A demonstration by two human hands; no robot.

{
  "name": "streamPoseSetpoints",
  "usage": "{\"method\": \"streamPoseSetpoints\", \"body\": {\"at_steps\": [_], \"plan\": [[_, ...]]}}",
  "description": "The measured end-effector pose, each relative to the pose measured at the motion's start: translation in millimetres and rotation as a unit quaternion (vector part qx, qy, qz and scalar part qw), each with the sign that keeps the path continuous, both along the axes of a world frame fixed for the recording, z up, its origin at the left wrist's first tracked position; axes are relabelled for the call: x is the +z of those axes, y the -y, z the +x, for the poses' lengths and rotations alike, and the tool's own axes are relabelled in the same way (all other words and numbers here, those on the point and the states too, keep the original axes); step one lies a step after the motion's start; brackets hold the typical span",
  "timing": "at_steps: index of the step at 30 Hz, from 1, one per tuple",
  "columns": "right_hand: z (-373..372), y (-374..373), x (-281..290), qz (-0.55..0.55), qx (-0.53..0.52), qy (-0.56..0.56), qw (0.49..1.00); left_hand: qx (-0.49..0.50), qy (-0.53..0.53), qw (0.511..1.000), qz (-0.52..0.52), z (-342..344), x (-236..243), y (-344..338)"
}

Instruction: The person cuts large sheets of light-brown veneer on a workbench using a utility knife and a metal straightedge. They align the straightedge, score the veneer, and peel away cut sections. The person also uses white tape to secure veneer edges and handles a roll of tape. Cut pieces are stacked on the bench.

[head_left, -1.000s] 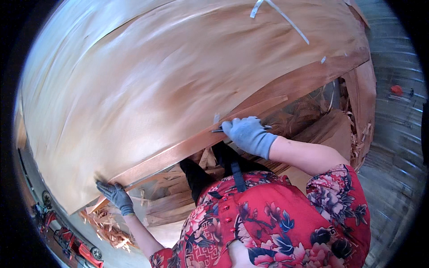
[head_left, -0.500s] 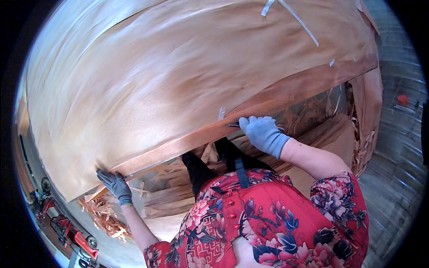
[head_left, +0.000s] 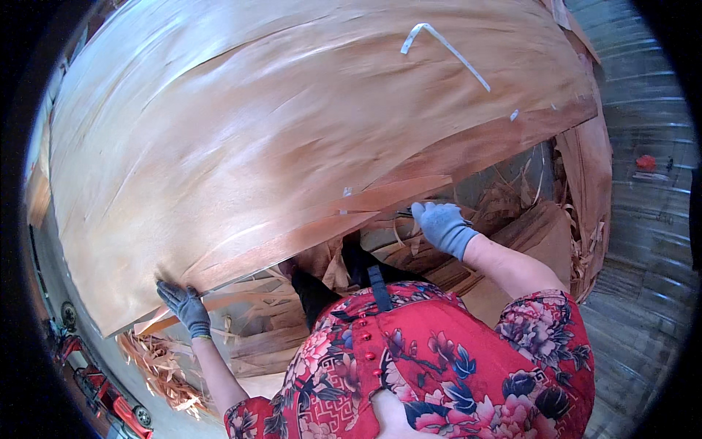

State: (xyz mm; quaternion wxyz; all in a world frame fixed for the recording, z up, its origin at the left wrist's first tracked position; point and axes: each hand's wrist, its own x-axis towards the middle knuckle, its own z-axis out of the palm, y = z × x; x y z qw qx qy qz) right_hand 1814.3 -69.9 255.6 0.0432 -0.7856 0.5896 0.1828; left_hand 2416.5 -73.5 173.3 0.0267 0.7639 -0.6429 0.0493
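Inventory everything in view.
Veneer sheets: several, tan, upper centre
Bent tape strip: 1, white, top, right of centre
Tape scraps: several, white, centre to right
Veneer offcuts: many, brown, beneath, lower left
Slim tool: 1, dark, right of centre
Wheeled machinery: count unclear, red, lower left
Small object: 1, red, far right
Floral top: 1, red, bottom centre
Legs: 2, black, below centre
Left hand: 1, grey glove, on veneer edge
Right hand: 1, blue-grey glove, gripping tool

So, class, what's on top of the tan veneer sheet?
White strips and, at the edge of the tan veneer sheet, the left hand; the surface beneath them is hidden.
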Motion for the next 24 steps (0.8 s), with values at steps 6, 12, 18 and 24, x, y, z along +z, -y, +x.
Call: {"method": "streamPoseSetpoints", "body": {"at_steps": [6, 12, 18, 24], "plan": [[-50, -33, 6, 0.098, -0.069, 0.035, 0.992, -0.024, 0.034, 0.999, -0.029, -3, -3, 1], [58, 45, 33, -0.196, -0.008, 0.316, 0.928, 0.003, -0.011, 0.999, -0.045, -5, -4, 1], [81, 62, 13, -0.198, 0.06, 0.283, 0.937, 0.035, -0.021, 0.999, -0.013, -20, 3, 1], [105, -2, 56, 0.021, -0.006, 0.267, 0.963, 0.035, -0.01, 0.999, -0.03, -29, 6, 2]]}}
